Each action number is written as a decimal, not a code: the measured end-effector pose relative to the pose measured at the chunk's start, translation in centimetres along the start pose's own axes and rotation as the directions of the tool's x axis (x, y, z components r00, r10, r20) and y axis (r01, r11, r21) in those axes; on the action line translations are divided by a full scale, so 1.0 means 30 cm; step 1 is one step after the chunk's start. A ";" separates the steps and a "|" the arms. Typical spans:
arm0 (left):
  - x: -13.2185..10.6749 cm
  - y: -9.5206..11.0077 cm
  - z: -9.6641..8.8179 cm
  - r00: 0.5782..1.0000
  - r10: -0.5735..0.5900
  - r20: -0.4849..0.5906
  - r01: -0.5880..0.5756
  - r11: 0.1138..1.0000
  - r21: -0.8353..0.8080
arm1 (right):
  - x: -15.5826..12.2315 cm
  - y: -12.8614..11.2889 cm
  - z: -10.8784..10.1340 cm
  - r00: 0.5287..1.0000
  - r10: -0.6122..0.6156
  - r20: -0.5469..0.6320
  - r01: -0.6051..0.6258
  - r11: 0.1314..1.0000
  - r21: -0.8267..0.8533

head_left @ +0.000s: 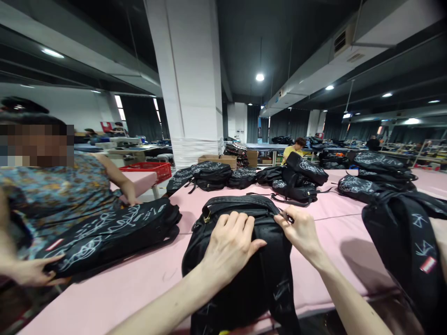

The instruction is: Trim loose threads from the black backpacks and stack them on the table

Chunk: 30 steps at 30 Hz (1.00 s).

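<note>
A black backpack [244, 274] stands in front of me on the pink-covered table, its shoulder straps facing me. My left hand [230, 242] lies over its upper part, fingers curled down on the fabric near the top and thumb out to the side. At the top right corner of the bag, my right hand [298, 228] pinches a small dark tool [287, 217] that looks like thread snips, close to the seam. The tool's tip is hard to make out. A black webbing strap [240, 200] arches across the top of the bag, with a brass-coloured fitting at its left.
On the left, a co-worker holds a black backpack with white scribbles [115, 232]. Another backpack [405, 246] is at the right edge beside a person's arm. Several more backpacks [213, 176] lie along the table's far side. A red crate [150, 172] and a white pillar [190, 83] stand beyond.
</note>
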<state>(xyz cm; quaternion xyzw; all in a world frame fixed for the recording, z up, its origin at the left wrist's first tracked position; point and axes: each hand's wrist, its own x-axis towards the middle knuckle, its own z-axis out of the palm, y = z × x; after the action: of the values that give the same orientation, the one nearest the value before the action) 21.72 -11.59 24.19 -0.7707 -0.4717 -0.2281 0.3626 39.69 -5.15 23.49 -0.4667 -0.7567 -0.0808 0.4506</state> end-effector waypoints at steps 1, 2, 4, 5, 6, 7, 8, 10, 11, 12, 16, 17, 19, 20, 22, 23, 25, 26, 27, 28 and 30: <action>0.001 0.004 0.005 1.000 0.003 0.008 -0.003 1.000 -0.007 | 0.004 -0.008 0.002 1.000 -0.002 -0.001 0.002 0.997 -0.074; -0.001 0.004 0.009 1.000 0.016 0.006 -0.016 1.000 -0.019 | 0.011 -0.017 0.005 1.000 0.004 0.001 -0.004 0.989 -0.146; -0.014 -0.002 0.009 0.999 0.038 -0.015 -0.038 0.998 -0.046 | 0.033 -0.030 0.014 0.999 0.030 0.026 -0.023 0.971 -0.237; -0.024 -0.006 0.007 0.999 0.036 -0.033 -0.038 0.998 -0.058 | 0.048 -0.032 0.017 0.998 0.041 0.054 -0.027 0.971 -0.237; -0.036 -0.010 0.003 0.998 0.027 -0.058 -0.031 0.997 -0.068 | 0.064 -0.030 0.019 0.995 0.039 0.095 -0.019 0.980 -0.196; -0.048 -0.012 -0.001 0.996 0.018 -0.087 -0.024 0.997 -0.074 | 0.080 -0.026 0.019 0.989 0.022 0.144 -0.006 0.994 -0.110; -0.060 -0.013 -0.005 0.993 0.014 -0.116 -0.023 0.997 -0.077 | 0.096 -0.021 0.019 0.983 -0.001 0.184 -0.002 1.000 0.013; -0.081 -0.009 -0.011 0.988 0.027 -0.150 -0.038 0.997 -0.074 | 0.125 -0.012 0.022 0.977 -0.029 0.213 -0.036 0.956 0.291; -0.088 -0.005 -0.014 0.988 0.035 -0.149 -0.046 0.996 -0.071 | 0.137 -0.013 0.027 0.975 -0.037 0.221 -0.058 0.911 0.409; -0.092 -0.001 -0.015 0.991 0.037 -0.131 -0.046 0.997 -0.070 | 0.148 -0.018 0.034 0.972 -0.045 0.232 -0.078 0.866 0.495; -0.071 -0.019 -0.030 0.992 -0.062 0.113 0.073 0.992 -0.098 | 0.151 -0.067 0.067 0.977 0.023 0.213 -0.161 0.734 0.660; -0.059 -0.035 -0.037 0.977 -0.092 0.194 0.116 0.986 -0.118 | 0.141 -0.079 0.068 0.982 0.061 0.181 -0.171 0.701 0.693; -0.030 -0.075 -0.054 0.933 -0.088 0.348 0.162 0.969 -0.188 | 0.119 -0.092 0.060 0.990 0.064 0.129 -0.139 0.652 0.746; -0.018 -0.094 -0.063 0.908 -0.059 0.415 0.168 0.959 -0.230 | 0.110 -0.093 0.051 0.991 0.013 0.130 -0.107 0.646 0.756; 0.000 -0.118 -0.077 0.865 0.012 0.501 0.164 0.938 -0.306 | 0.109 -0.087 0.033 0.977 -0.110 0.181 -0.063 0.666 0.743; 0.004 -0.120 -0.082 0.857 0.036 0.513 0.159 0.930 -0.332 | 0.119 -0.082 0.027 0.967 -0.144 0.210 -0.055 0.686 0.725; 0.005 -0.106 -0.090 0.873 0.046 0.486 0.148 0.924 -0.353 | 0.156 -0.075 0.023 0.956 -0.166 0.242 -0.038 0.748 0.663; 0.002 -0.093 -0.095 0.884 0.045 0.466 0.142 0.923 -0.357 | 0.180 -0.074 0.026 0.952 -0.177 0.251 -0.021 0.778 0.628; -0.002 -0.080 -0.101 0.890 0.045 0.455 0.138 0.923 -0.360 | 0.205 -0.078 0.031 0.942 -0.201 0.268 0.001 0.802 0.597; -0.006 -0.068 -0.109 0.890 0.043 0.455 0.141 0.921 -0.363 | 0.228 -0.086 0.037 0.923 -0.241 0.300 0.027 0.819 0.573; -0.014 -0.052 -0.127 0.877 0.044 0.478 0.157 0.915 -0.371 | 0.264 -0.115 0.048 0.831 -0.364 0.421 0.082 0.828 0.554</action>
<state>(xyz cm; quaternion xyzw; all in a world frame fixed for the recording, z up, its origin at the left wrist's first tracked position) 20.11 -14.32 26.86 -0.8459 -0.5125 -0.1333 0.0634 34.89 -1.26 29.68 -0.2381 -0.8926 0.1964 0.3286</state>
